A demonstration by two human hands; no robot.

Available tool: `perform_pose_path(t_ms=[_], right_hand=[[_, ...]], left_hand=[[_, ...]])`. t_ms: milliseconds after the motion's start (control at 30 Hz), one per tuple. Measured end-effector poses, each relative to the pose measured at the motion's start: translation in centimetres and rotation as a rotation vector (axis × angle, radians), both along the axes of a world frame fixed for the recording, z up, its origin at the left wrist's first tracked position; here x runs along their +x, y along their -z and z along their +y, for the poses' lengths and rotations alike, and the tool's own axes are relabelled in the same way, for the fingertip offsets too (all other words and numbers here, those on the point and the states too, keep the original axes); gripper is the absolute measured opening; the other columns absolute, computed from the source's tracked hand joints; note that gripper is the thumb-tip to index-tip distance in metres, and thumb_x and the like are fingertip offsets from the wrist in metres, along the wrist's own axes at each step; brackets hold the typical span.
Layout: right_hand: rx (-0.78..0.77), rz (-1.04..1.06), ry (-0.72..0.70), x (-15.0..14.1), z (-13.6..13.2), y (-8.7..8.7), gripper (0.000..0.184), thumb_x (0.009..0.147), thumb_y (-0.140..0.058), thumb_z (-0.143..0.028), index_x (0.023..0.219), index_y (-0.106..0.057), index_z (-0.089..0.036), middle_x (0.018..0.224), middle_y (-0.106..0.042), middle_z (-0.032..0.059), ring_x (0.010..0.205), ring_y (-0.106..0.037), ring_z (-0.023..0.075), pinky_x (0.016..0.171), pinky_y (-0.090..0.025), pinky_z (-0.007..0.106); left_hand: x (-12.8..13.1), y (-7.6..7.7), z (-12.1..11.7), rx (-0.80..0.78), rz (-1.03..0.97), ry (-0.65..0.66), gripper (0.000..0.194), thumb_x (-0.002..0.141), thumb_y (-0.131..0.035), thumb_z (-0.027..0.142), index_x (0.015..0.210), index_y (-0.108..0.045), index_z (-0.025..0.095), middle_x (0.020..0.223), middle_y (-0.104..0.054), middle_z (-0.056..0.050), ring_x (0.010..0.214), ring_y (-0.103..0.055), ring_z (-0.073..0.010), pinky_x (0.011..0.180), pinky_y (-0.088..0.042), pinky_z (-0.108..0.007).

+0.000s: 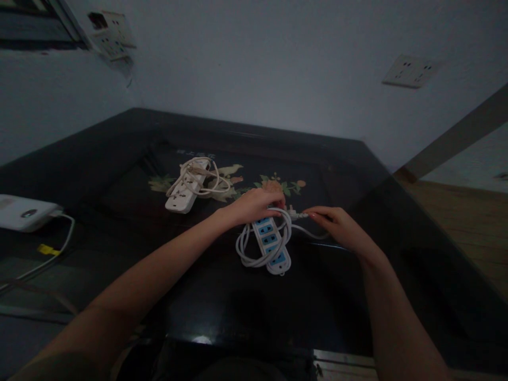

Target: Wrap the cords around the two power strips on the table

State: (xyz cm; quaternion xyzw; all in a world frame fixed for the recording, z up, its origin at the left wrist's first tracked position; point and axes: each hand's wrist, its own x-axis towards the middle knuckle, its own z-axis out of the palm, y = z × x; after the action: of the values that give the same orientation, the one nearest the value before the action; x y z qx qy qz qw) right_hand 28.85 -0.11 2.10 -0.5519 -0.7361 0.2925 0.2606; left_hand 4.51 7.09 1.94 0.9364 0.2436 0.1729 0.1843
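Note:
A white power strip (271,238) with blue sockets lies on the dark table, its white cord (243,253) looped loosely around it. My left hand (260,203) is closed at the far end of the strip, fingers and thumb around the looped cord; its fingertips are partly hidden. To the right, the cord ends in a white plug (292,212) just above the tabletop. My right hand (337,222) pinches the cord right behind that plug with thumb and fingers. A stretch of cord runs beneath the right hand.
A second white power strip (183,197), wrapped in its own cord, lies left of my hands. Farther left sits a white device (27,212) with a cable and yellow tag (48,250). Wall sockets (410,71) are at the right; more sockets (111,45) hang upper left.

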Motion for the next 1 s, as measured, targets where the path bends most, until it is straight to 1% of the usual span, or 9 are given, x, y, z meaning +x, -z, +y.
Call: perform_pose_path(t_ms=[133,200,300,367,500,600,700,900,1000], right_hand=[[-0.105,0.072,-0.053,0.1,0.3,0.4,0.029,0.085,-0.052,-0.04,0.093,-0.073,-0.02,0.098,-0.073,0.0072,0.093,-0.065,0.0239,0.083,-0.048,0.037],[-0.155,0.118,-0.056,0.1,0.5,0.7,0.03,0.084,-0.053,-0.041,0.092,-0.072,-0.019,0.096,-0.072,0.0067,0.09,-0.064,0.0225,0.08,-0.047,0.035],[-0.253,0.205,-0.037,-0.2,0.6,1.3,0.032,0.083,-0.055,-0.044,0.092,-0.071,-0.018,0.088,-0.069,0.0054,0.076,-0.06,0.0182,0.066,-0.045,0.03],[-0.34,0.274,-0.034,-0.3,0.7,1.7,0.034,0.082,-0.057,-0.047,0.092,-0.07,-0.017,0.079,-0.065,0.0029,0.065,-0.054,0.0141,0.057,-0.041,0.027],[-0.451,0.409,-0.023,-0.9,0.6,2.4,0.036,0.078,-0.062,-0.051,0.09,-0.067,-0.017,0.066,-0.054,-0.0026,0.054,-0.04,0.0089,0.049,-0.031,0.022],[-0.498,0.479,-0.02,-1.4,0.4,2.5,0.037,0.076,-0.065,-0.052,0.089,-0.066,-0.018,0.063,-0.048,-0.0049,0.051,-0.034,0.0078,0.047,-0.026,0.021],[-0.54,0.525,-0.029,-1.9,0.2,2.5,0.035,0.078,-0.063,-0.052,0.088,-0.065,-0.019,0.061,-0.044,-0.0062,0.05,-0.031,0.0077,0.046,-0.023,0.021],[-0.581,0.629,-0.037,-3.8,-0.3,2.8,0.038,0.073,-0.068,-0.054,0.086,-0.064,-0.019,0.067,-0.05,-0.0037,0.055,-0.039,0.0089,0.049,-0.027,0.022],[-0.566,0.63,-0.048,-4.8,-0.5,3.1,0.037,0.074,-0.068,-0.055,0.079,-0.062,-0.018,0.062,-0.045,-0.0057,0.051,-0.033,0.0077,0.046,-0.024,0.021]], left_hand=[[-0.1,-0.4,0.0,-0.048,0.014,0.06,0.015,0.086,-0.063,0.029,0.096,-0.064,0.018,0.091,-0.07,-0.003,0.083,-0.064,-0.0159,0.071,-0.042,-0.024],[-0.2,-0.7,0.1,-0.082,0.028,0.09,0.015,0.085,-0.064,0.027,0.096,-0.065,0.017,0.092,-0.07,-0.003,0.085,-0.064,-0.016,0.072,-0.043,-0.024],[-0.3,-1.2,0.1,-0.123,0.015,0.128,0.016,0.083,-0.066,0.023,0.097,-0.066,0.015,0.095,-0.07,-0.005,0.089,-0.064,-0.016,0.077,-0.043,-0.024],[-0.5,-1.4,0.2,-0.132,-0.004,0.164,0.016,0.083,-0.066,0.021,0.098,-0.066,0.015,0.096,-0.07,-0.006,0.091,-0.063,-0.0161,0.079,-0.044,-0.024],[-0.9,-1.7,0.4,-0.174,-0.026,0.214,0.015,0.084,-0.064,0.021,0.097,-0.067,0.015,0.095,-0.07,-0.005,0.09,-0.063,-0.0154,0.078,-0.045,-0.025],[-1.2,-1.6,0.7,-0.238,-0.081,0.226,0.014,0.085,-0.063,0.021,0.098,-0.067,0.017,0.096,-0.07,-0.005,0.09,-0.064,-0.0147,0.079,-0.046,-0.026],[-1.3,-1.4,1.0,-0.274,-0.136,0.203,0.014,0.083,-0.065,0.023,0.096,-0.067,0.017,0.095,-0.07,-0.004,0.09,-0.065,-0.0149,0.079,-0.046,-0.027],[-1.1,-1.1,1.1,-0.346,-0.207,0.155,0.011,0.083,-0.065,0.024,0.091,-0.067,0.016,0.091,-0.07,-0.004,0.089,-0.065,-0.0147,0.081,-0.047,-0.028],[-0.9,-1.1,0.8,-0.386,-0.22,0.176,0.011,0.082,-0.067,0.021,0.09,-0.067,0.015,0.091,-0.07,-0.004,0.088,-0.064,-0.0144,0.081,-0.047,-0.027]])
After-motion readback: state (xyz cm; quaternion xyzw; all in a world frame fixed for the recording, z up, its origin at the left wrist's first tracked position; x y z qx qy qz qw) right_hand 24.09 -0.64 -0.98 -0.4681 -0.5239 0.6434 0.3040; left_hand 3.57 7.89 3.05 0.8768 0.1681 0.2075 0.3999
